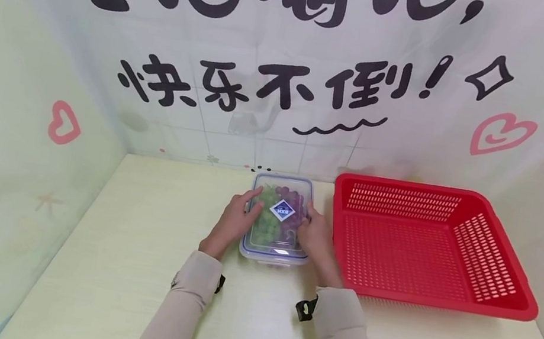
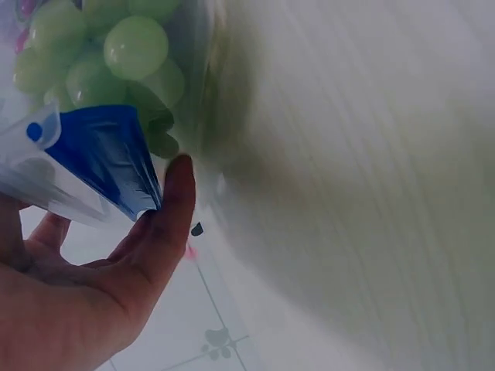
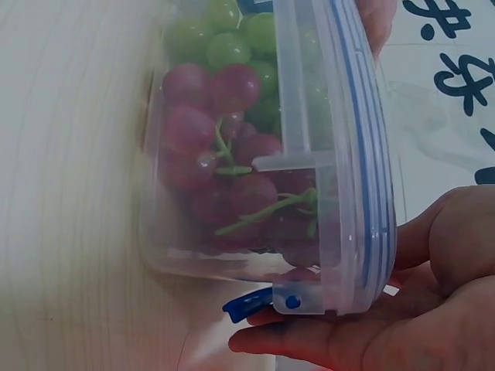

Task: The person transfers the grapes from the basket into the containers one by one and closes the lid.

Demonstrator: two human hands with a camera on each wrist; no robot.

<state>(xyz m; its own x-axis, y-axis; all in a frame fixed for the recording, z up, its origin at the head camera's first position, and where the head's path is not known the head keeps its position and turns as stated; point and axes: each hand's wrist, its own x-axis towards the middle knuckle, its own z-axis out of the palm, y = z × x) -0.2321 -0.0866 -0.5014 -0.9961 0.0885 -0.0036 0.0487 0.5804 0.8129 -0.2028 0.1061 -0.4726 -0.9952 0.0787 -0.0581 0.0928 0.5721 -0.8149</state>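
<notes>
A clear plastic container [image 1: 276, 236] with a blue-trimmed lid stands in the middle of the table, filled with green grapes [image 2: 116, 62] and red grapes [image 3: 224, 178]. My left hand [image 1: 237, 217] lies against its left side with the fingers spread over the lid edge. In the left wrist view my left hand [image 2: 131, 263] has a straight finger touching the blue latch [image 2: 108, 162]. My right hand [image 1: 315, 234] rests against the container's right side. In the right wrist view my right hand [image 3: 402, 325] has its fingers lying along the right blue latch [image 3: 249, 304].
A red slotted plastic basket [image 1: 424, 291] sits just right of the container, close to my right hand. The pale table [image 1: 126, 265] is boxed in by walls with printed lettering at the back and on both sides.
</notes>
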